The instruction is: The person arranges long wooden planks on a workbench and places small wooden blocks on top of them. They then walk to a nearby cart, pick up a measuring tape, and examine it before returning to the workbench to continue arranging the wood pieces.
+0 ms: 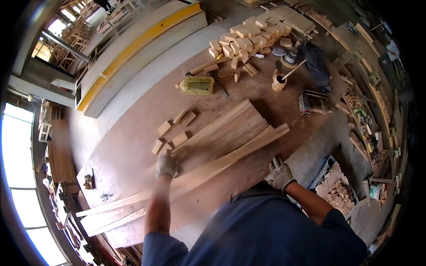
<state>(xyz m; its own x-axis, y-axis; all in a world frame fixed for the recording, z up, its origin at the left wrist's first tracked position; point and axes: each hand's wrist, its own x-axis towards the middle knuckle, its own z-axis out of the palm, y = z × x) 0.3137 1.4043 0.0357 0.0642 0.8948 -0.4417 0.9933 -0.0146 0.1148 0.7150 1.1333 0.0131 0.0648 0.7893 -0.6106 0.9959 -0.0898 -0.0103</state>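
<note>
My left hand (167, 165), in a pale work glove, is at the far edge of a wide wooden board (226, 126) lying across the brown worktable. Its fingertips come close to a small wooden block (165, 149); blur hides whether they grip anything. Several more cut blocks (179, 139) lie just beyond that hand. A long narrow wooden strip (239, 153) rests along the near side of the board. At the table's near edge, to the right, my gloved right hand (281, 174) has its fingers spread and holds nothing.
A heap of wooden blocks (248, 37) covers the table's far end. Nearer stand a yellowish plastic bottle (197, 85) and a pot (278, 83) with a stick in it. A crate of wood pieces (335, 188) sits at the right. A long yellow-edged bench (142, 44) stands beyond the table.
</note>
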